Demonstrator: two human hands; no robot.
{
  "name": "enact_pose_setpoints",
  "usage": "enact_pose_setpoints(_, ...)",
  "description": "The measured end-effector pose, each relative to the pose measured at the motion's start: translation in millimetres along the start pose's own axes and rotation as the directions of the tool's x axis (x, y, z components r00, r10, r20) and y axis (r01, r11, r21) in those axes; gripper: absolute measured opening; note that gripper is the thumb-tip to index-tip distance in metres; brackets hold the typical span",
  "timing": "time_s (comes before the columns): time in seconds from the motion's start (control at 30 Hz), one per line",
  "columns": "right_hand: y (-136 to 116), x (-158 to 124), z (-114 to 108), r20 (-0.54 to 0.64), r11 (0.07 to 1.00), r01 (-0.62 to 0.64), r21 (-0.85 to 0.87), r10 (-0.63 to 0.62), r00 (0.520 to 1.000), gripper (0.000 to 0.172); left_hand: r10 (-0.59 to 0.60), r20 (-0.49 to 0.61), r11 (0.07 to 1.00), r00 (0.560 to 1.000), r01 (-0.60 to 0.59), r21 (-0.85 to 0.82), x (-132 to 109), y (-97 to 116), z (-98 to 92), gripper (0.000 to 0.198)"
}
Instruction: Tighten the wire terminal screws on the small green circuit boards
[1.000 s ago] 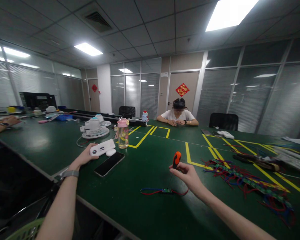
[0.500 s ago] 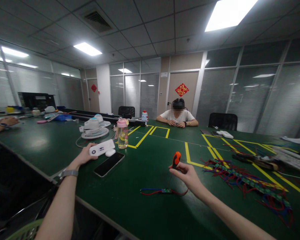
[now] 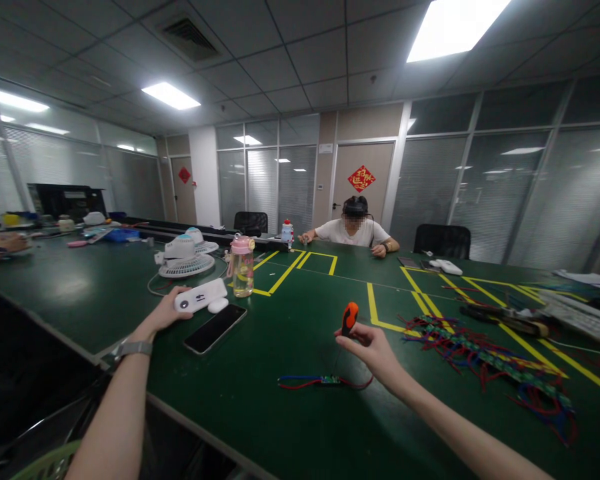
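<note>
My right hand [image 3: 375, 350] is closed round a screwdriver with an orange and black handle [image 3: 349, 318]. It stands upright, its tip down on a small green circuit board with red and blue wires [image 3: 324, 381] lying on the green table [image 3: 285, 347]. My left hand [image 3: 164, 313], with a watch on the wrist, reaches far left and grips the end of a white oblong device [image 3: 200, 296]. A small white rounded object [image 3: 217, 305] and a black phone [image 3: 215, 329] lie right beside that device.
A pink-capped bottle [image 3: 242, 265] and small white desk fans [image 3: 183, 257] stand behind the phone. A heap of wired boards [image 3: 485, 360] lies to the right. A person sits at the far side [image 3: 353, 230]; another person's hands [image 3: 0, 245] rest at far left.
Both my hands have stayed where they were. The view has shifted slightly, and the person opposite has spread their arms apart on the table.
</note>
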State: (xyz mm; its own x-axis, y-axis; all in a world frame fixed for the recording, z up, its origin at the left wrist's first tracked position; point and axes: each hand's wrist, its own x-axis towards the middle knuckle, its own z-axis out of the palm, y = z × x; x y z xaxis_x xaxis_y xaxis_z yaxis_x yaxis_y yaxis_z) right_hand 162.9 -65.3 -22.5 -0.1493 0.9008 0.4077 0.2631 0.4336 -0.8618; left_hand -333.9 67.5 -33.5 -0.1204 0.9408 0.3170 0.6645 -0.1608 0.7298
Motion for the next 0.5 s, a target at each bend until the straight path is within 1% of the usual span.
enact_pose_setpoints(0.13,4.1,0.9,0.0,-0.006,1.0,-0.002,-0.012,0.002,1.0,0.033,0.018,-0.021,1.0,1.0,-0.018,-0.023,-1.7,2.1,0.9,0.072)
enact_pose_setpoints(0.5,1.8,0.7,-0.5,0.004,1.0,0.0,0.012,0.0,1.0,0.03,0.003,0.008,1.0,1.0,-0.003,-0.003,-0.9,-0.6,1.1,0.071)
